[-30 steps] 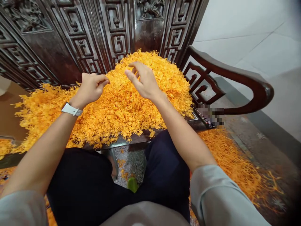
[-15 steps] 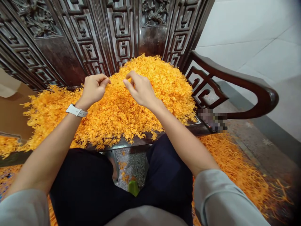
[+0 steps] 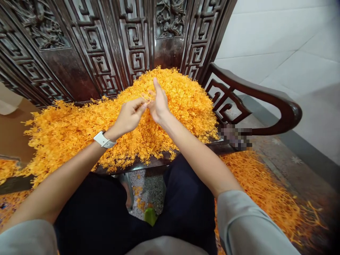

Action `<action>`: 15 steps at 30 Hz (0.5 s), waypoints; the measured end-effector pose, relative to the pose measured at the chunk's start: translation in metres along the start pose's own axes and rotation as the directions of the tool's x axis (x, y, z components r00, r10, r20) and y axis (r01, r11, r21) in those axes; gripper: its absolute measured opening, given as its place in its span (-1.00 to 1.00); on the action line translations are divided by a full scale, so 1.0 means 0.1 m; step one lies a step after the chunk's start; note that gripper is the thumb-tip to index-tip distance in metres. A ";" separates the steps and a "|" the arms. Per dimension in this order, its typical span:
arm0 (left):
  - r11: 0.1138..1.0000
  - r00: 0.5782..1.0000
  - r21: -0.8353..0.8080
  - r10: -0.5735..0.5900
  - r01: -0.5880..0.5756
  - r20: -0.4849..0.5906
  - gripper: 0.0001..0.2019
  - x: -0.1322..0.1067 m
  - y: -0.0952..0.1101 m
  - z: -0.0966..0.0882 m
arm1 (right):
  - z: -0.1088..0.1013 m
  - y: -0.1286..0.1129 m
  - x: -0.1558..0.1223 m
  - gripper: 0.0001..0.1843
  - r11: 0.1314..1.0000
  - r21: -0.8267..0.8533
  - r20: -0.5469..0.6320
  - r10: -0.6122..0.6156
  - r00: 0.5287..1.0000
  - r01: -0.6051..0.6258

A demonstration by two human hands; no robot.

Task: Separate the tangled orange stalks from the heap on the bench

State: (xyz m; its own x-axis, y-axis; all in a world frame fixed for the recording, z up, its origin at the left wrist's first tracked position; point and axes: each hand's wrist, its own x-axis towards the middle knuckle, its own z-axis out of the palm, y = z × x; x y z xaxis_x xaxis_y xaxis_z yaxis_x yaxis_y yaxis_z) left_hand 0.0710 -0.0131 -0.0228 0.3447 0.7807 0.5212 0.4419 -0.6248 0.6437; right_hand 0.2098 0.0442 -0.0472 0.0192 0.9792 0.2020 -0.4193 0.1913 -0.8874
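Observation:
A large heap of small, branching orange-yellow plastic pieces (image 3: 119,141) covers the seat of a dark carved wooden bench. Above the heap, my left hand (image 3: 130,115), with a white watch band (image 3: 104,139) at its wrist, has thumb and forefinger pinched on one small orange piece (image 3: 147,97). Close against those fingertips is my right hand (image 3: 159,104), its thumb raised and apart from the fingers, palm turned to the left. The right fingers are partly hidden, and whether they touch the piece is unclear.
The bench's carved back (image 3: 135,42) rises behind the heap, and a curved armrest (image 3: 265,95) juts out at right. Long orange strands (image 3: 262,191) are piled on the floor at right. A cardboard box (image 3: 16,131) stands at left. A green object (image 3: 150,216) lies between my legs.
My left hand has moved right and slightly down to meet the right hand. The right hand has turned, its thumb going from a curled pose to upright and apart.

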 end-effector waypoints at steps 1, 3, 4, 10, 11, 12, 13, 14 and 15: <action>1.000 1.000 -0.014 0.004 -0.004 0.020 -0.64 -0.01 0.03 0.02 | -0.03 -0.03 0.00 0.01 0.995 0.092 -0.004 0.043 0.999 -0.042; 0.998 0.999 -0.057 -0.007 0.009 0.041 -0.70 -0.01 0.05 0.04 | -0.05 -0.11 -0.03 -0.05 0.968 0.229 0.032 0.098 0.995 -0.103; 0.997 0.999 -0.073 -0.020 0.024 0.049 -0.72 -0.01 0.05 0.04 | -0.05 -0.16 -0.06 -0.09 0.958 0.262 0.065 0.102 0.993 -0.116; 0.999 0.981 -0.014 -0.034 0.038 0.190 -0.70 0.02 -0.03 0.00 | 0.03 -0.31 -0.15 -0.25 0.950 0.288 0.055 0.114 0.992 -0.125; 0.999 0.976 -0.008 -0.029 0.031 0.214 -0.69 0.02 -0.03 -0.01 | 0.02 -0.32 -0.14 -0.24 0.959 0.263 0.035 0.098 0.995 -0.104; 0.999 0.973 -0.003 -0.032 0.033 0.230 -0.68 0.02 -0.02 -0.02 | 0.00 -0.33 -0.13 -0.22 0.970 0.231 0.024 0.076 0.997 -0.079; 0.999 0.971 0.002 -0.043 0.044 0.237 -0.68 0.03 -0.01 -0.04 | -0.02 -0.33 -0.11 -0.20 0.980 0.195 0.023 0.048 0.999 -0.051; 0.998 0.969 0.008 -0.058 0.058 0.239 -0.69 0.04 0.00 -0.07 | -0.04 -0.35 -0.10 -0.18 0.988 0.155 0.033 0.017 0.999 -0.022; 0.997 0.967 0.017 -0.071 0.069 0.244 -0.69 0.05 0.01 -0.10 | -0.07 -0.36 -0.08 -0.17 0.994 0.113 0.052 -0.011 0.999 0.005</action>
State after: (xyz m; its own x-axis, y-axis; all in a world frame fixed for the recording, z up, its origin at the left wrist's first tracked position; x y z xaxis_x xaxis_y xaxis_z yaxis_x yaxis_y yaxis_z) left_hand 0.0650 -0.0098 -0.0141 0.5038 0.8016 0.3219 0.4787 -0.5693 0.6684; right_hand 0.2309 0.0298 -0.0192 -0.0240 0.9722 0.2328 -0.5195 0.1869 -0.8338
